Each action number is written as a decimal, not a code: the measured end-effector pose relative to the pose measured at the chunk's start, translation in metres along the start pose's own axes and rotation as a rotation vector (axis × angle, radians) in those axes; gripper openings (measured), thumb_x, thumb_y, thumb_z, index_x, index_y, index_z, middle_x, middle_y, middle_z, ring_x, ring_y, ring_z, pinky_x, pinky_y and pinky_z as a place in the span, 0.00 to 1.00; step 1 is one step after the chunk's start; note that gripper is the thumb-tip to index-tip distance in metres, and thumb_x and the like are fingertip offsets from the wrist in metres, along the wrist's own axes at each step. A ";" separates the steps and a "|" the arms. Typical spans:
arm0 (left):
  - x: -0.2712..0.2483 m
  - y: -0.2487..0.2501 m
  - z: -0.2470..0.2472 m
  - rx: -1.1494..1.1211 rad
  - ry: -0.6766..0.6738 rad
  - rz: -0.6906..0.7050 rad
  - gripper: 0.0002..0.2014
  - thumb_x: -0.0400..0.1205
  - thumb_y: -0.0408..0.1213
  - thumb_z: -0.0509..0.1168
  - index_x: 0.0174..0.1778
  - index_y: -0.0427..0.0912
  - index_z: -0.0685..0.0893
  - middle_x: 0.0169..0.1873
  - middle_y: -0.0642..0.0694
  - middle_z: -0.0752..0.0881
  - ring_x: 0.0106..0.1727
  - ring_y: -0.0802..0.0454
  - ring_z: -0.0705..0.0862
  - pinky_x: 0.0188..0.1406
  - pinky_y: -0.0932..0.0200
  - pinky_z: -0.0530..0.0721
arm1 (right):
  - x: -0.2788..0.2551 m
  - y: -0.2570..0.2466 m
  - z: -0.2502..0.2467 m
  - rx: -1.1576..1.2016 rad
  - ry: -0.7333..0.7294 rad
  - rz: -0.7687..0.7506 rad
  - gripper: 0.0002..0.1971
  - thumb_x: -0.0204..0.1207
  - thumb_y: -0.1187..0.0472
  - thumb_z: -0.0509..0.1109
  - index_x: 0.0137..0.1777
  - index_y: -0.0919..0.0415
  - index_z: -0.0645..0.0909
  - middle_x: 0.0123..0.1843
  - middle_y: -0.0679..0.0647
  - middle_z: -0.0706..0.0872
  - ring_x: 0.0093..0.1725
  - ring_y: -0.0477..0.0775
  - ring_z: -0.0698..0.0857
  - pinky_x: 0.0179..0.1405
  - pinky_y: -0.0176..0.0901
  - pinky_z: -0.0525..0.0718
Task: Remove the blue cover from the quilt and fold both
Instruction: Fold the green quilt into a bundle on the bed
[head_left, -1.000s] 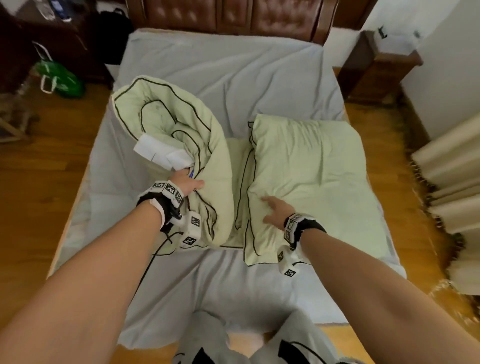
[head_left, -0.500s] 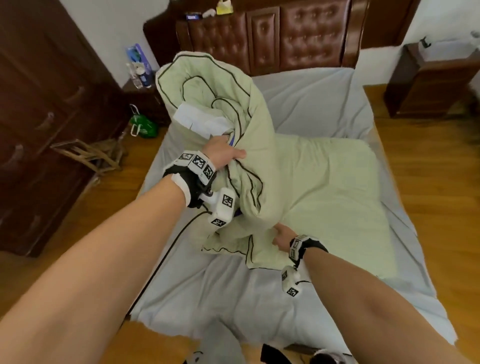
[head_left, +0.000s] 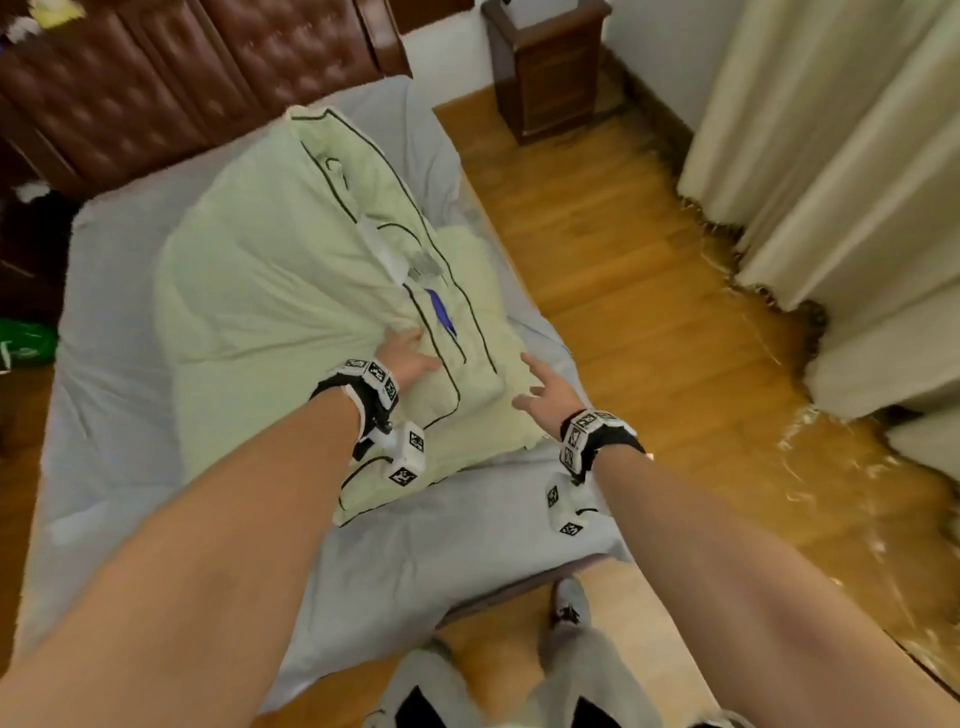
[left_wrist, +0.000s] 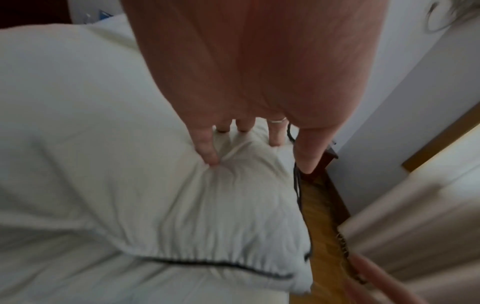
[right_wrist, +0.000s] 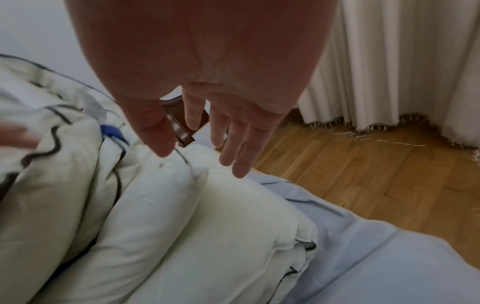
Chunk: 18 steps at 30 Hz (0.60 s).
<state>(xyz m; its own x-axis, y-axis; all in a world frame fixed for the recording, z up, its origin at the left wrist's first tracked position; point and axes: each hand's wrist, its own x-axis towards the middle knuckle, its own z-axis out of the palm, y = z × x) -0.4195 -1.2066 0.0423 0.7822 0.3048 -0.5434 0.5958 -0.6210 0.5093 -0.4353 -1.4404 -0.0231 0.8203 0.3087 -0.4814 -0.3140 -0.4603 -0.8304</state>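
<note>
A pale green quilt (head_left: 270, 280) with dark piping lies folded over itself on the bed, on light blue fabric (head_left: 130, 415) spread across the mattress. A white label and a small blue tag (head_left: 441, 312) show along its folded edge. My left hand (head_left: 415, 348) presses on top of the fold near its front right corner; in the left wrist view the left hand (left_wrist: 254, 148) dents the quilt (left_wrist: 103, 144) with straight fingers. My right hand (head_left: 535, 379) hovers with spread fingers over the quilt's right edge, holding nothing; the right wrist view shows the right hand (right_wrist: 202, 156) above the quilt (right_wrist: 182, 216).
A brown padded headboard (head_left: 182, 67) stands behind the bed. A dark wooden bedside cabinet (head_left: 550, 67) and cream curtains (head_left: 831, 182) border the wooden floor (head_left: 649, 312) on the right. A green bag (head_left: 26, 338) lies at far left. My legs stand at the bed's foot.
My left hand has carried the raised half of the quilt over to the right and laid it on the other half. My right hand has come off the quilt and spread.
</note>
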 end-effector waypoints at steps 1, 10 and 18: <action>0.004 0.001 0.006 0.013 0.001 -0.015 0.35 0.79 0.38 0.72 0.82 0.45 0.66 0.83 0.40 0.57 0.81 0.39 0.63 0.81 0.49 0.62 | 0.000 0.002 -0.005 0.009 0.001 -0.006 0.37 0.76 0.54 0.73 0.83 0.40 0.61 0.80 0.50 0.72 0.77 0.55 0.74 0.73 0.55 0.77; -0.001 -0.051 -0.021 -0.168 0.110 -0.121 0.27 0.81 0.27 0.65 0.76 0.32 0.64 0.69 0.37 0.69 0.65 0.45 0.73 0.60 0.73 0.72 | 0.027 -0.059 0.048 -0.119 -0.196 0.005 0.58 0.66 0.33 0.77 0.87 0.53 0.47 0.86 0.54 0.60 0.83 0.58 0.65 0.79 0.51 0.66; 0.016 -0.063 -0.047 -0.626 0.214 -0.190 0.61 0.61 0.58 0.79 0.81 0.43 0.48 0.69 0.42 0.74 0.68 0.41 0.78 0.73 0.44 0.76 | 0.051 -0.087 0.068 -0.359 -0.271 0.075 0.61 0.63 0.34 0.79 0.87 0.54 0.45 0.85 0.58 0.62 0.78 0.64 0.71 0.71 0.61 0.78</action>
<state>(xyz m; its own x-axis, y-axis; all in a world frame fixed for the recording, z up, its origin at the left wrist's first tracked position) -0.4363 -1.1291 0.0329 0.6345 0.5428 -0.5503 0.6689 -0.0287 0.7428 -0.3986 -1.3281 0.0059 0.6321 0.4477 -0.6324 -0.1433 -0.7345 -0.6633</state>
